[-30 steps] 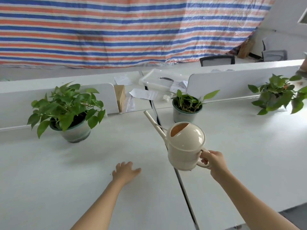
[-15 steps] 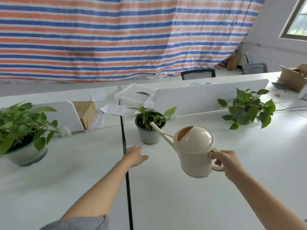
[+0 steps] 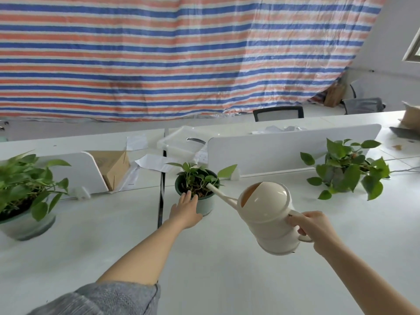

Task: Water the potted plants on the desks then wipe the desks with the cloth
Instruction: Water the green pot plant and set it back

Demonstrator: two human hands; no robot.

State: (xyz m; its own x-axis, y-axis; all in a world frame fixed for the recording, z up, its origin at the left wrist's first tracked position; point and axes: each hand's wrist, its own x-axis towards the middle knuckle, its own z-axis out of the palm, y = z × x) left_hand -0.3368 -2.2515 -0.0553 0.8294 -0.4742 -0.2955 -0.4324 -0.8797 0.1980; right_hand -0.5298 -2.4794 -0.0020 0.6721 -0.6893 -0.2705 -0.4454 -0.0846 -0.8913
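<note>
Middle pot [image 3: 205,204], is that the one you're watering?

– Yes. My right grip [image 3: 311,230] is clamped round the handle of the watering can [image 3: 268,214]. The can hangs above the surface [image 3: 227,269] just right of that pot, tilted, with its spout tip over the soil. I can't make out water running.

– And the other one?

– My left grip [image 3: 185,210] has its fingers straight against the pot's near-left side, touching the rim. It steadies the pot and clasps nothing.

– What next?

– I'd judge a slow further tip of the can, keeping the spout inside the rim so nothing spills. After that there's the trailing plant [image 3: 347,169] well to the pot's right, and perhaps the bushy plant [image 3: 25,185] well to its left. I can't tell which of them have had water. Wiping comes afterwards, and I see no cloth.

– What's changed?

– Half a second back the left grip was short of the pot, not touching it, and the spout stopped in front of the pot. A second back the can sat level with its spout pointing up, and that grip lay flat on the surface.
</note>
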